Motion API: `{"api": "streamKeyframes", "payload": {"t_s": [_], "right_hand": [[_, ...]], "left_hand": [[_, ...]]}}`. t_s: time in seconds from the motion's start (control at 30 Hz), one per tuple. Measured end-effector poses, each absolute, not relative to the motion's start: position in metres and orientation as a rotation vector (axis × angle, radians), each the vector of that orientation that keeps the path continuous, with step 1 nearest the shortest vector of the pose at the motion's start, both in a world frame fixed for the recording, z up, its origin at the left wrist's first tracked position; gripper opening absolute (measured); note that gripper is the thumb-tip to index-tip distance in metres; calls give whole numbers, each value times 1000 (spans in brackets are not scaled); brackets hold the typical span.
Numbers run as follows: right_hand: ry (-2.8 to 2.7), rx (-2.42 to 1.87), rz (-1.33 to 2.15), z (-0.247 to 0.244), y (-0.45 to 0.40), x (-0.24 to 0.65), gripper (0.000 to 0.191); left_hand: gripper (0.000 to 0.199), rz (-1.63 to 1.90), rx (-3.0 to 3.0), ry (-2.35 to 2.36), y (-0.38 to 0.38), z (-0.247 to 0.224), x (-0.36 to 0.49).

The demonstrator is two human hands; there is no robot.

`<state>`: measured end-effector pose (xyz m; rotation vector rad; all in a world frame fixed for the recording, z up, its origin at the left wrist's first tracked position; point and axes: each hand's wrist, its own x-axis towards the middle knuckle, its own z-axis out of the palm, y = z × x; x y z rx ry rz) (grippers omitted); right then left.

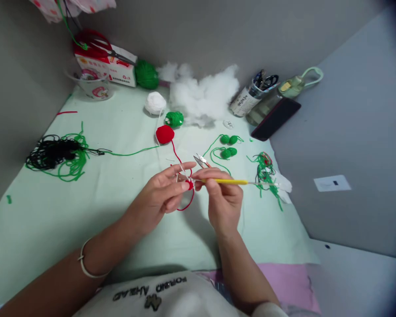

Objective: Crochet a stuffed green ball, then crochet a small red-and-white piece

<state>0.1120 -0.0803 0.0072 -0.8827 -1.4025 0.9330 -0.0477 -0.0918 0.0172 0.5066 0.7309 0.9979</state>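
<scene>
Between thumb and fingers, my left hand (163, 189) pinches a small red crochet piece (190, 185), with white yarn running over its raised index finger. My right hand (223, 198) grips a crochet hook (231, 181) by its yellow handle, the tip at the piece. Red yarn leads from the piece toward a red yarn ball (165, 134). Beyond it sits a white yarn ball (155, 103), its strand trailing toward me. Small scissors (202, 161) lie just behind my right hand. The exact stitch at the hook tip is too small to make out.
Black and green yarn (54, 154) lies tangled at left. White stuffing (203, 94), a green yarn ball (147, 75) and a plastic cup (95, 83) line the back. Small green crocheted balls (229, 152), a phone (276, 119), a pen cup (247, 99) and yarn scraps (267, 174) are at right.
</scene>
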Motion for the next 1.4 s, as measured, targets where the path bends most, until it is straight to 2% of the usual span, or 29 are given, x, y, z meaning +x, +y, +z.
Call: {"api": "streamKeyframes", "payload": {"t_s": [0.07, 0.17, 0.27, 0.33, 0.47, 0.6, 0.9, 1.0, 1.2, 1.3, 1.4], "right_hand": [[-1496, -886, 828, 6, -81, 109, 15], [-1683, -882, 558, 2, -86, 108, 28], [-1836, -846, 322, 0, -87, 112, 38], [-1731, -856, 412, 0, -86, 115, 33], [-1352, -918, 845, 4, -80, 115, 18], [-1422, -928, 904, 7, -79, 111, 12], [-1257, -901, 1148, 7, -77, 118, 20], [-1380, -929, 990, 8, -83, 116, 18], [-1891, -828, 283, 7, -89, 112, 25], [-1867, -814, 238, 4, -88, 112, 28], [-1811, -844, 276, 1, -89, 112, 32]], "left_hand": [[47, 1029, 572, 786, -94, 14, -45], [51, 1083, 579, 819, -95, 11, -42], [44, 1039, 451, 758, -92, 10, -44], [38, 1013, 362, 706, -89, 11, -47], [37, 1086, 374, 716, -87, 12, -49], [43, 1096, 561, 814, -91, 11, -45], [38, 1068, 638, 870, -91, 16, -48], [37, 1093, 649, 906, -93, 15, -48], [48, 1211, 679, 1011, -98, 14, -43], [52, 1194, 659, 997, -98, 14, -42], [47, 1147, 645, 952, -96, 15, -44]]}}
